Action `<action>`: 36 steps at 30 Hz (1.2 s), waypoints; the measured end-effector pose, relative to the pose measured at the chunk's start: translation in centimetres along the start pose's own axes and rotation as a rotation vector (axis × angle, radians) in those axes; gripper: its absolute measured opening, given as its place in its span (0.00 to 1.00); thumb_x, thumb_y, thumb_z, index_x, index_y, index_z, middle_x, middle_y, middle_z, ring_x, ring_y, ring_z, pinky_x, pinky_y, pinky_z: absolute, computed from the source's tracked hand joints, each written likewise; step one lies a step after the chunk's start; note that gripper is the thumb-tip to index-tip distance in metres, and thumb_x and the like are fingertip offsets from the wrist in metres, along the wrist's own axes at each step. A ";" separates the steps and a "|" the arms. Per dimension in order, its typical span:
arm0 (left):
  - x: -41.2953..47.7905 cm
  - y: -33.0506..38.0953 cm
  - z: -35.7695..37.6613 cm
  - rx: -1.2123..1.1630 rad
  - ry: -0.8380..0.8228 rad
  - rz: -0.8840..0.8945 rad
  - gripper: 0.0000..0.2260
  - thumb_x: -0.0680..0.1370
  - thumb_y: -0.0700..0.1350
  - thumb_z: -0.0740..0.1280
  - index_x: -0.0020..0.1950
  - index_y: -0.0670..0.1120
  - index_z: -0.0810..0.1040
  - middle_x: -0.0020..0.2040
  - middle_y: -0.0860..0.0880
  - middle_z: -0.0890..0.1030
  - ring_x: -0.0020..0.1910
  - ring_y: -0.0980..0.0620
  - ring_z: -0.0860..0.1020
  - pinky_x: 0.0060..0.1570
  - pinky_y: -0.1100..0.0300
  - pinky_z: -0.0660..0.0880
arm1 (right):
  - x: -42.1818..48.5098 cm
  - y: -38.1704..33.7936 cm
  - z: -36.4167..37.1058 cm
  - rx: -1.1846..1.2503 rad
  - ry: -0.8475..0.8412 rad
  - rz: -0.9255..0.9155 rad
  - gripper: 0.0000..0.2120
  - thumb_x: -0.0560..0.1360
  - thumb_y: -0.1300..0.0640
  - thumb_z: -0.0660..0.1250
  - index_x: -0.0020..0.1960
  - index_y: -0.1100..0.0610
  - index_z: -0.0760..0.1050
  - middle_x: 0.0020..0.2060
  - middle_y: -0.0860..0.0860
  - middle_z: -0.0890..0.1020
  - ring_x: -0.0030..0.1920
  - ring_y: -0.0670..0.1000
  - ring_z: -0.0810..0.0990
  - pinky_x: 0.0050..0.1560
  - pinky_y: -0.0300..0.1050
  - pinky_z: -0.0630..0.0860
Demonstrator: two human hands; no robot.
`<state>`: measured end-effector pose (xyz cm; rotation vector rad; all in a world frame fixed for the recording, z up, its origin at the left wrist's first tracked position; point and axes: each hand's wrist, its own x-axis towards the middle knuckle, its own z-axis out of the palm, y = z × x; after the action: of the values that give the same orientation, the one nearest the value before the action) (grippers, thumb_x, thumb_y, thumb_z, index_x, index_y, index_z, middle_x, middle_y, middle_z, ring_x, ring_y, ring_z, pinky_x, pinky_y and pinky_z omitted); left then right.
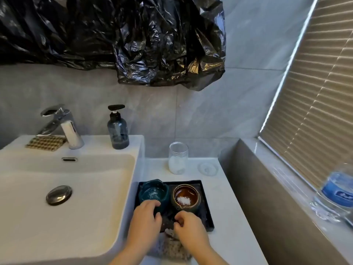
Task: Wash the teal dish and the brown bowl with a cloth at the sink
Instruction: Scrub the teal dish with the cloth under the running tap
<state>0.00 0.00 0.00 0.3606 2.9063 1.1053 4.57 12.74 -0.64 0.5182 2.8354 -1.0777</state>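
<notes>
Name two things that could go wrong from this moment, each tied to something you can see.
1. The left hand grips only the near wall of the teal dish, which sits at the black tray's left edge; it may slip and knock the white sink.
2. The right hand pinches the dark cloth lying close to the brown bowl; a tug might jolt it and spill the white powder inside.
</notes>
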 end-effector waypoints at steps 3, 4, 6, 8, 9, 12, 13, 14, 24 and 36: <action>1.6 -0.2 0.3 0.184 0.030 0.055 0.18 0.78 0.44 0.60 0.68 0.50 0.69 0.66 0.55 0.72 0.68 0.55 0.66 0.66 0.63 0.63 | 1.0 -0.2 0.2 -0.020 0.020 -0.008 0.13 0.76 0.52 0.61 0.60 0.49 0.75 0.56 0.46 0.79 0.54 0.47 0.78 0.54 0.41 0.75; 1.9 -0.1 0.2 0.247 0.003 0.070 0.19 0.79 0.45 0.59 0.70 0.51 0.67 0.68 0.55 0.70 0.69 0.55 0.64 0.67 0.62 0.62 | 1.3 -0.4 0.0 -0.019 0.035 -0.011 0.13 0.76 0.52 0.61 0.60 0.49 0.75 0.56 0.46 0.79 0.54 0.47 0.78 0.53 0.42 0.76; 2.8 -0.4 0.6 0.359 -0.072 0.070 0.20 0.79 0.47 0.58 0.72 0.51 0.64 0.69 0.54 0.69 0.70 0.53 0.63 0.67 0.60 0.63 | 1.9 -0.5 0.1 -0.027 0.030 -0.019 0.13 0.76 0.52 0.60 0.60 0.49 0.75 0.56 0.46 0.79 0.53 0.47 0.78 0.52 0.42 0.76; 3.4 -0.7 0.7 0.438 -0.133 0.035 0.19 0.79 0.47 0.58 0.70 0.50 0.66 0.67 0.52 0.71 0.69 0.50 0.64 0.64 0.57 0.65 | 2.3 -0.6 0.0 -0.034 0.029 -0.027 0.13 0.77 0.52 0.60 0.60 0.49 0.75 0.56 0.47 0.80 0.53 0.48 0.79 0.51 0.43 0.77; 3.7 -0.9 0.9 0.469 -0.147 0.033 0.17 0.79 0.48 0.59 0.68 0.50 0.67 0.65 0.52 0.72 0.68 0.50 0.64 0.63 0.57 0.66 | 2.5 -0.6 0.0 -0.033 0.029 -0.028 0.13 0.77 0.52 0.60 0.59 0.50 0.76 0.55 0.47 0.80 0.53 0.48 0.79 0.51 0.43 0.77; 4.0 -1.3 1.1 0.544 -0.174 0.054 0.15 0.79 0.49 0.60 0.65 0.50 0.68 0.64 0.51 0.72 0.67 0.49 0.64 0.61 0.57 0.66 | 2.7 -0.5 0.0 -0.026 0.012 -0.036 0.12 0.77 0.53 0.60 0.59 0.50 0.76 0.55 0.47 0.80 0.52 0.47 0.79 0.52 0.43 0.77; 4.1 -1.4 1.2 0.568 -0.171 0.071 0.16 0.79 0.49 0.61 0.66 0.50 0.68 0.63 0.51 0.72 0.67 0.49 0.65 0.61 0.57 0.66 | 2.6 -0.5 0.0 -0.022 0.005 -0.036 0.12 0.77 0.53 0.60 0.59 0.50 0.75 0.55 0.47 0.81 0.52 0.47 0.79 0.52 0.43 0.77; 4.1 -1.5 1.3 0.589 -0.170 0.084 0.16 0.79 0.49 0.61 0.66 0.50 0.68 0.63 0.51 0.71 0.66 0.49 0.65 0.60 0.57 0.66 | 2.6 -0.5 0.0 -0.018 0.000 -0.035 0.12 0.77 0.53 0.60 0.59 0.49 0.75 0.54 0.46 0.81 0.52 0.47 0.79 0.52 0.42 0.77; 4.2 -1.1 1.5 0.573 -0.171 0.087 0.09 0.79 0.46 0.61 0.59 0.49 0.69 0.59 0.51 0.73 0.60 0.49 0.68 0.57 0.56 0.66 | 2.4 0.2 -0.1 0.065 0.002 0.004 0.11 0.77 0.53 0.61 0.57 0.49 0.76 0.52 0.45 0.81 0.49 0.45 0.78 0.50 0.41 0.76; 1.7 0.6 -3.3 0.407 -0.069 0.269 0.09 0.78 0.50 0.62 0.57 0.51 0.72 0.56 0.55 0.74 0.58 0.53 0.69 0.54 0.61 0.65 | 2.7 -2.5 -1.7 0.723 -0.102 0.182 0.23 0.76 0.42 0.62 0.67 0.50 0.64 0.58 0.50 0.74 0.53 0.51 0.77 0.52 0.46 0.77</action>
<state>-1.79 -1.33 3.01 0.7972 3.0680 0.4888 1.25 12.89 1.76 0.7088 2.1855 -2.0009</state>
